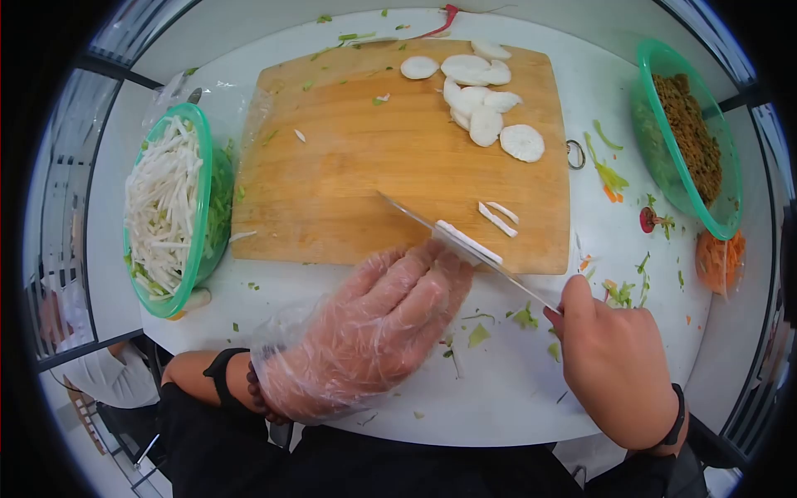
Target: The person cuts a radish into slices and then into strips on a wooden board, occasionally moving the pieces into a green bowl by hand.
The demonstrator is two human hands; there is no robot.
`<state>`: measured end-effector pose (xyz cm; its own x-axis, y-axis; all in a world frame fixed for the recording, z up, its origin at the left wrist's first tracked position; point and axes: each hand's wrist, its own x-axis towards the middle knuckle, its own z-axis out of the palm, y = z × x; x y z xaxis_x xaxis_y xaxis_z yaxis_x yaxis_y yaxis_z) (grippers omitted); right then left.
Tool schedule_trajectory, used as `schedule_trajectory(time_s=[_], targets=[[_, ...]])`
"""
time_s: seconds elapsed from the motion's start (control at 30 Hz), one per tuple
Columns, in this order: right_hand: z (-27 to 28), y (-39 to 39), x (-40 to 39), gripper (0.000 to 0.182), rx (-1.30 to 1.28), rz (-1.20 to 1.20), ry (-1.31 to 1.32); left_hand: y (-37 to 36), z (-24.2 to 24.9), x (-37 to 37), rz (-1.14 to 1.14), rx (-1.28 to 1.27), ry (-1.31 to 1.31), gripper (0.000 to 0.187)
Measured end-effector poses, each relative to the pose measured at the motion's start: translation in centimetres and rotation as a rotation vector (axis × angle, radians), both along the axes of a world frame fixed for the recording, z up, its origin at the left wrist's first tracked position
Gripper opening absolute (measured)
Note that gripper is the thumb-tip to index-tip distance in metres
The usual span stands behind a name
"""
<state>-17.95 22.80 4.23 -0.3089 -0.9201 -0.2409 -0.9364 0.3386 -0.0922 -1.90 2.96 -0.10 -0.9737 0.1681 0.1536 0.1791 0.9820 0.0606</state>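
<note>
My left hand (378, 332), in a clear plastic glove, presses its bent fingertips on a small stack of white radish slices (465, 242) at the cutting board's near edge. My right hand (618, 357) is bare and closed round the handle of a knife (523, 289). Its blade slants up and left across the board, right against the stack. Two cut white strips (498, 217) lie just beyond the blade. Farther back on the wooden cutting board (349, 149) are several round white radish slices (486, 124), some overlapping.
A green bowl (203, 158) heaped with white shreds stands left of the board. At the right is a green bowl (693, 195) of brown crumbly food, beside a bag of orange shreds (721, 261). A red radish end (647, 220) and green scraps litter the white table (498, 398).
</note>
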Motion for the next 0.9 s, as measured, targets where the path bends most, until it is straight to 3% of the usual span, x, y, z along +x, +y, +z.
schedule_trajectory(time_s=[0.07, 0.27, 0.4, 0.5, 0.9], targets=[[-0.1, -0.2, 0.0, 0.018, 0.021, -0.005, -0.023, -0.2, 0.0, -0.1, -0.004, 0.008, 0.012, 0.052], [-1.1, -1.4, 0.4, 0.019, -0.039, -0.044, 0.031, 0.3, 0.2, 0.1, 0.026, -0.037, -0.04, 0.053], [-0.7, -0.8, -0.2, 0.02, -0.089, -0.107, 0.033, 0.0, 0.1, 0.2, 0.016, 0.079, -0.005, 0.059], [0.0, -0.7, 0.3, 0.021, -0.102, -0.141, -0.079, 0.2, 0.0, 0.2, 0.043, 0.084, 0.009, 0.057], [0.5, -0.4, -0.1, 0.023, 0.08, -0.073, -0.112, -0.3, -0.3, 0.2, 0.028, 0.113, 0.027, 0.055]])
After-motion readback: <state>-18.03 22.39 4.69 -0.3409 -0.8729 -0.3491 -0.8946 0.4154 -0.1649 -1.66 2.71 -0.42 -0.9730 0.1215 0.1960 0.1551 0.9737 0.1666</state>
